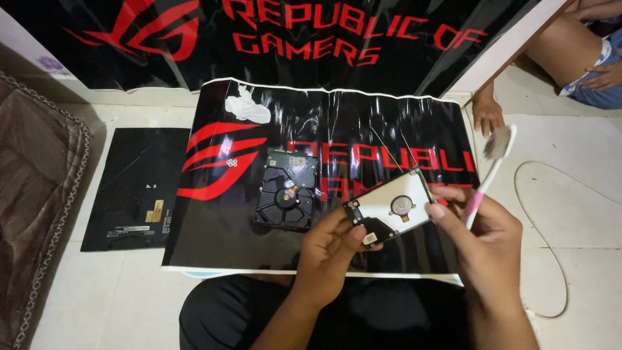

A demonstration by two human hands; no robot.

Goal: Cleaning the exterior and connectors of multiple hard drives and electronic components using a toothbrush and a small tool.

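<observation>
Cleaning step: left hand (330,249) gripping small hard drive (391,212) underside-up, right hand (483,243) pinching pink toothbrush (490,170). Next: bristles onto circuit board, light strokes.

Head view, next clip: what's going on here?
A person sitting on the floor holds a small hard drive up in the left hand, its underside facing the camera. The right hand touches the drive's other end and holds a pink toothbrush, bristles up and away from the drive. A larger hard drive lies on the black and red mat. Another person's hand rests at the mat's far corner.
</observation>
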